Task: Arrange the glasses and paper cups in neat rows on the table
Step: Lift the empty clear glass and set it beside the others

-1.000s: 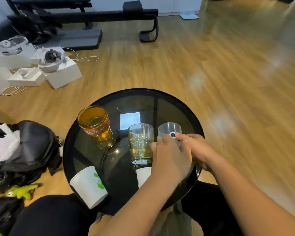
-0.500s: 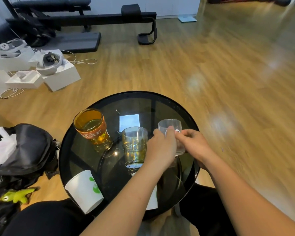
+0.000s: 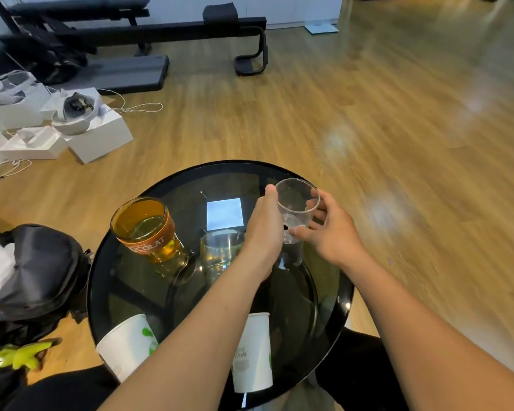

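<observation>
Holding clear round glass (image 3: 297, 209): left hand (image 3: 264, 229) grip wrapped; right hand (image 3: 330, 232) grip pinching base

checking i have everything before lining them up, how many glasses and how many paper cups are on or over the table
Glasses: 3 – the amber glass, the clear tumbler and the small clear glass held between the left hand and right hand
Paper cups: 2 – the left paper cup and the near paper cup
Total: 5

Glass table (image 3: 125, 292): glasses (image 3: 149, 229), seemingly paper cups (image 3: 252, 351).
</observation>
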